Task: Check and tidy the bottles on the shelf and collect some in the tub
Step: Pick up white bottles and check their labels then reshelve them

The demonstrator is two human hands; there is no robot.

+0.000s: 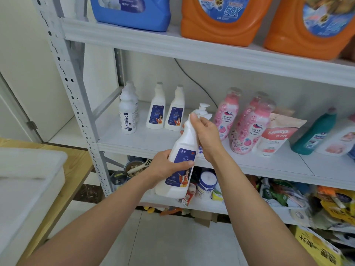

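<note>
Now: cap check on one white bottle point(184, 143), held off the shelf point(134, 143) in both hands.

Left hand point(165, 166) grips the labelled body, fingers curled behind and thumb across the front. Right hand point(205, 133) wraps the neck, its fingers closed over the cap, probably testing or tightening it. The bottle's long axis runs steeply, base low toward the person, cap up and leaning slightly right toward the shelf. The tub point(38, 158) sits on the table point(76, 169), well apart to the left. The left hand is nearer to it, so a transfer would likely swing leftward and downward, base first.
</note>
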